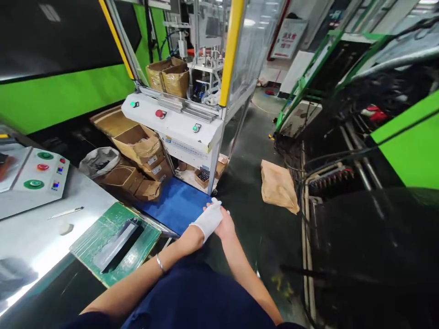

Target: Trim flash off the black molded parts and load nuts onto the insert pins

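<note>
My left hand point(210, 219) wears a white glove and lies against my bare right hand point(225, 225), in front of my body. The two hands touch, and the gloved one covers part of the other. Whether anything is between them cannot be made out. A dark, long part point(118, 244) with a grey top lies on a green board point(92, 233) to the left of my hands. Beyond the hands is a blue surface point(181, 203).
A white machine panel point(178, 123) with buttons stands ahead, cardboard boxes point(139, 146) to its left. A button box point(37, 183), a thin tool point(66, 213) and a small pale object point(66, 229) are on the left table. A brown paper bag point(278, 186) lies on the floor at right.
</note>
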A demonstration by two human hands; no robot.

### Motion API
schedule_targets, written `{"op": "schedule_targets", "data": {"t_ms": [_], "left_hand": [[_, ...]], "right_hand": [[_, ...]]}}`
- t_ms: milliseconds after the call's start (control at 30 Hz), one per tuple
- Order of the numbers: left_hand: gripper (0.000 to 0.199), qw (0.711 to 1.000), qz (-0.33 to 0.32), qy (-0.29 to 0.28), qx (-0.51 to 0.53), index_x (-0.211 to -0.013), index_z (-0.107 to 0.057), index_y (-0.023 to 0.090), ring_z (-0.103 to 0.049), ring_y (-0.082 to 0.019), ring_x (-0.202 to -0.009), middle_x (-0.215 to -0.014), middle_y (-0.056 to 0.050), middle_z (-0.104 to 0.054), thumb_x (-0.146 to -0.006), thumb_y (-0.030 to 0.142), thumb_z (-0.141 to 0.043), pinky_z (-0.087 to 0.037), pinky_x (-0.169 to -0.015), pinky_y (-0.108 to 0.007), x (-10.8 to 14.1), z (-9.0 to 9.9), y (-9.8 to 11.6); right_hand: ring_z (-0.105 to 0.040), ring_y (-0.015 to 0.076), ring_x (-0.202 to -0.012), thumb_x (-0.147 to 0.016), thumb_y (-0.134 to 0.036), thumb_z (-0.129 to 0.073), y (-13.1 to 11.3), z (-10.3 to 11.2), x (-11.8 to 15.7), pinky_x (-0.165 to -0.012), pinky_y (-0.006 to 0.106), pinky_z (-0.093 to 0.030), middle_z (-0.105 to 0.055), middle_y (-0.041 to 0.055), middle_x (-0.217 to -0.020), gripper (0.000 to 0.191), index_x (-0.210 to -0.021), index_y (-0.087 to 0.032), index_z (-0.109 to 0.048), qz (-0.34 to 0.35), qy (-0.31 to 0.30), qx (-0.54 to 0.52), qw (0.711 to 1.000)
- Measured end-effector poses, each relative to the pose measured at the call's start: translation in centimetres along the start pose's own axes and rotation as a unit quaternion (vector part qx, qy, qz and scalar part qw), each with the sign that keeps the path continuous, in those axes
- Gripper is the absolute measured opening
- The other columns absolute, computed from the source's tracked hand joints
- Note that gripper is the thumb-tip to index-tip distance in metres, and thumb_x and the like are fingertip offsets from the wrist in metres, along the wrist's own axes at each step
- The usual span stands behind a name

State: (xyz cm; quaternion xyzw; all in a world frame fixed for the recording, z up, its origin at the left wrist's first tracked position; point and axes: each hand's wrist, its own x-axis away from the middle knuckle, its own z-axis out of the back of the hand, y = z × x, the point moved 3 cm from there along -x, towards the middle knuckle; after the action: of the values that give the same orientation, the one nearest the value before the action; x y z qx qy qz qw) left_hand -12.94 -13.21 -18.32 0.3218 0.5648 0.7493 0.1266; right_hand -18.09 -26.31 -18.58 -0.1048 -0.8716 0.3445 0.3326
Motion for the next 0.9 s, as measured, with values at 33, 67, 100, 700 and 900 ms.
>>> {"op": "schedule_targets", "data": {"t_ms": [33,67,100,700,900], "left_hand": [[0.03,1.0,-0.003,0.005,0.005,-0.092,-0.069,0.015,-0.062,-0.014,-0.075,-0.09,-0.005,-0.068,-0.091,0.043,-0.058,-0.056,-0.08,-0.034,-0.6,0.3,0.0],[0.021,1.0,-0.005,0.015,0.018,-0.085,-0.068,0.017,-0.061,-0.013,-0.071,-0.081,-0.003,-0.067,-0.086,0.038,-0.066,-0.054,-0.078,-0.031,-1.4,0.6,0.0],[0.015,0.999,-0.004,0.03,0.034,-0.082,-0.066,0.018,-0.059,-0.012,-0.068,-0.075,-0.001,-0.066,-0.079,0.032,-0.072,-0.053,-0.075,-0.029,-2.4,0.8,0.1],[0.003,0.993,0.031,0.077,0.088,-0.063,-0.06,0.017,-0.05,-0.013,-0.061,-0.06,0.002,-0.057,-0.065,0.016,-0.059,-0.039,-0.06,-0.024,-13.4,9.6,12.0],[0.008,0.987,0.068,0.119,0.078,-0.069,-0.062,0.019,-0.053,-0.016,-0.058,-0.058,0.002,-0.055,-0.072,0.026,-0.065,-0.04,-0.059,-0.026,-12.8,10.0,12.2]], "right_hand": [[-0.068,0.0262,-0.108,-0.088,-0.052,-0.044,-1.0,0.0,-1.3,-0.088,0.046,-0.055,-0.073,0.0096,-0.106,0.034,-0.09,-0.023,-0.063,0.0,0.005,-0.017,1.0],[-0.066,0.0261,-0.112,-0.089,-0.05,-0.044,-1.9,-0.3,-2.6,-0.088,0.047,-0.055,-0.072,0.0087,-0.111,0.033,-0.091,-0.024,-0.063,-0.004,0.005,-0.032,0.999],[-0.065,0.0259,-0.114,-0.089,-0.05,-0.044,-2.6,-0.7,-3.8,-0.088,0.048,-0.056,-0.071,0.0079,-0.116,0.032,-0.093,-0.024,-0.063,-0.012,-0.001,-0.04,0.999],[-0.066,0.0213,-0.085,-0.078,-0.051,-0.065,-9.5,-12.7,-9.5,-0.076,0.033,-0.053,-0.072,0.0092,-0.096,0.048,-0.113,-0.018,-0.064,0.162,-0.116,0.515,0.834],[-0.063,0.0207,-0.081,-0.089,-0.036,-0.05,-11.0,-15.3,-11.8,-0.078,0.032,-0.048,-0.071,0.0085,-0.089,0.027,-0.09,-0.019,-0.071,0.164,-0.194,0.608,0.752]]}}
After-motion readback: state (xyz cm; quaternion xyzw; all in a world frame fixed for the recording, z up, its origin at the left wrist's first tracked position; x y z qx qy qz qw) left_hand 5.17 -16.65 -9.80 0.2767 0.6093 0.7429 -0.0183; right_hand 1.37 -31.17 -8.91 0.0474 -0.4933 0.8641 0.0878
